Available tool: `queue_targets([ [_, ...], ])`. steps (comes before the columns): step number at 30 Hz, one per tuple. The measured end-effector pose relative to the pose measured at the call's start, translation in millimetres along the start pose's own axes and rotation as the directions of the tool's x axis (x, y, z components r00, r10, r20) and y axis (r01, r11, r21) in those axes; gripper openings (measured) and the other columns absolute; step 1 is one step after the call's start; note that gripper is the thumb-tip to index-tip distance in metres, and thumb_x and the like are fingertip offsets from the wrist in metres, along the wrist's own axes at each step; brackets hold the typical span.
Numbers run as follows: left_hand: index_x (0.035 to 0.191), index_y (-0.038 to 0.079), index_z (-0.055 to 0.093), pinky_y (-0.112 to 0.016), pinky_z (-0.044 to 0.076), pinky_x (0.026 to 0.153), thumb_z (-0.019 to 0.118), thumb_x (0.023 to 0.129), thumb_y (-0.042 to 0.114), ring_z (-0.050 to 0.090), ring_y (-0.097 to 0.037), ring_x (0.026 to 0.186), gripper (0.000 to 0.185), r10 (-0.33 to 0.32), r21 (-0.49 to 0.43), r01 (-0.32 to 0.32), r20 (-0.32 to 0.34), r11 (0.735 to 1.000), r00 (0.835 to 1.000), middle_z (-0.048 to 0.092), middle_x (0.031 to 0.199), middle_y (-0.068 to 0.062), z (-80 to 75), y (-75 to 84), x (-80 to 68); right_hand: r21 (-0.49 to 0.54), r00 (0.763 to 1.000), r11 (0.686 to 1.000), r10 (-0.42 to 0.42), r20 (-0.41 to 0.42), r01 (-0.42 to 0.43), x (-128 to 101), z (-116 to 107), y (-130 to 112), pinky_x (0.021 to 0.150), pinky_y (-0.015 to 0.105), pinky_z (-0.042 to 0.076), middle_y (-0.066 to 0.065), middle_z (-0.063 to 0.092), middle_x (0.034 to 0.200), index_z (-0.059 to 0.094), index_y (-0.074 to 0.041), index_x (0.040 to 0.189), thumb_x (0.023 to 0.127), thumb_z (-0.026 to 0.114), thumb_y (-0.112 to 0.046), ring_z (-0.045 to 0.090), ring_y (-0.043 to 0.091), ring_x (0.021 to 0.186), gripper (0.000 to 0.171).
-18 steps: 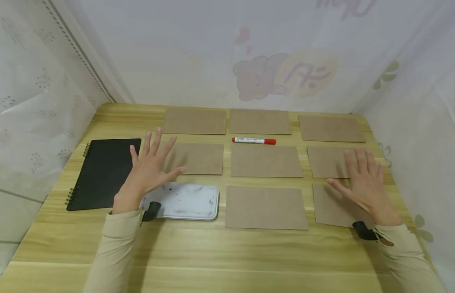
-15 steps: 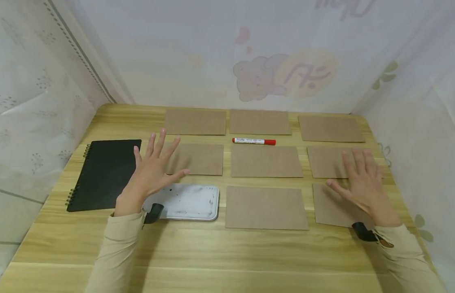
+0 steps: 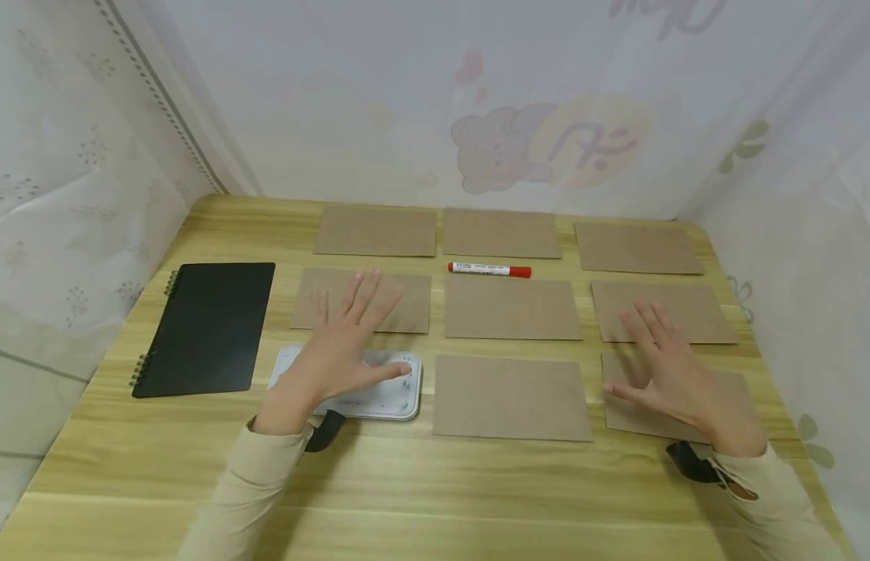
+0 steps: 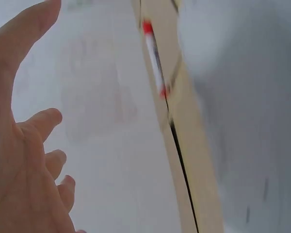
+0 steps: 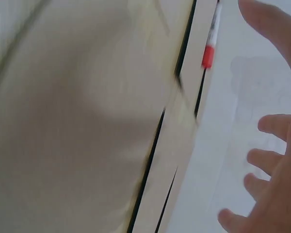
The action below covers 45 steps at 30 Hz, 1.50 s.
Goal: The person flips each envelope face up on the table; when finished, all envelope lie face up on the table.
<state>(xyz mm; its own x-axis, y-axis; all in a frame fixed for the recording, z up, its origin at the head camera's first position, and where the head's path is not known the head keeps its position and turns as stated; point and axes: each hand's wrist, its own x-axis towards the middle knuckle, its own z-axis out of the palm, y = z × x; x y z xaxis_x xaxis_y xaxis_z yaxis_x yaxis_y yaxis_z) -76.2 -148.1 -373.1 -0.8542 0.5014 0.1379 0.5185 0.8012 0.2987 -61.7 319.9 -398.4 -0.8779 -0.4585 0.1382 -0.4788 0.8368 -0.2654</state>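
Note:
My left hand (image 3: 339, 354), fingers spread, hovers over a white rounded rectangular case (image 3: 389, 401) with dark smudges. Its fingertips reach above a brown cardboard piece (image 3: 410, 304) behind the case. In the left wrist view the case's pale surface (image 4: 247, 121) lies close below the palm. My right hand (image 3: 669, 382) hangs with straight fingers over the front right cardboard piece (image 3: 620, 366), its fingertips over the piece behind (image 3: 704, 312). Neither hand holds anything. A white marker with a red cap (image 3: 487, 269) lies between the back and middle rows; both wrist views show it.
A black spiral notebook (image 3: 210, 327) lies at the left of the wooden table (image 3: 406, 491). More cardboard pieces lie in rows, including the front middle one (image 3: 512, 397) and the back ones (image 3: 501, 234). Pale printed curtains (image 3: 336, 117) surround the table.
My left hand has moved right and toward me, from beside the notebook to above the case. My right hand has shifted slightly left and nearer. The objects on the table stay put.

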Motion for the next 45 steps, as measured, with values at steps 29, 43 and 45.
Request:
queue_targets([
  [29, 0.144, 0.008, 0.034, -0.041, 0.018, 0.109, 0.070, 0.078, 0.048, 0.011, -0.031, 0.139, 0.084, 0.258, -0.143, -0.228, 0.251, 0.963, 0.933, 0.016, 0.151, -0.018, 80.6, 87.9, -12.8, 0.079, 0.945, 0.985, -0.167, 0.280, 0.151, -16.1, 26.8, -67.1, 0.093, 0.055, 0.036, 0.025, 0.034, 0.141, 0.040, 0.005, 0.137, 0.061, 0.085, -0.037, 0.037, 0.042, 0.124, 0.098],
  [43, 0.134, 0.004, 0.048, -0.041, 0.032, 0.103, 0.070, 0.083, 0.030, 0.030, -0.034, 0.132, 0.061, 0.178, -0.087, -0.161, 0.253, 0.983, 0.951, 0.034, 0.143, -0.022, 79.6, 95.8, -7.7, 0.111, 0.941, 0.989, -0.126, 0.314, 0.096, -10.6, 23.5, -68.9, 0.090, 0.052, 0.041, 0.026, 0.043, 0.134, 0.055, 0.004, 0.124, 0.067, 0.081, -0.015, 0.045, 0.042, 0.117, 0.066],
  [45, 0.134, 0.002, 0.048, -0.041, 0.032, 0.103, 0.069, 0.084, 0.028, 0.029, -0.035, 0.132, 0.060, 0.174, -0.098, -0.153, 0.261, 0.983, 0.950, 0.033, 0.143, -0.023, 79.6, 97.4, -7.9, 0.134, 0.939, 0.989, -0.103, 0.327, 0.062, -10.6, 22.7, -69.2, 0.091, 0.052, 0.040, 0.026, 0.043, 0.135, 0.057, 0.003, 0.123, 0.068, 0.079, -0.014, 0.044, 0.042, 0.118, 0.062],
])
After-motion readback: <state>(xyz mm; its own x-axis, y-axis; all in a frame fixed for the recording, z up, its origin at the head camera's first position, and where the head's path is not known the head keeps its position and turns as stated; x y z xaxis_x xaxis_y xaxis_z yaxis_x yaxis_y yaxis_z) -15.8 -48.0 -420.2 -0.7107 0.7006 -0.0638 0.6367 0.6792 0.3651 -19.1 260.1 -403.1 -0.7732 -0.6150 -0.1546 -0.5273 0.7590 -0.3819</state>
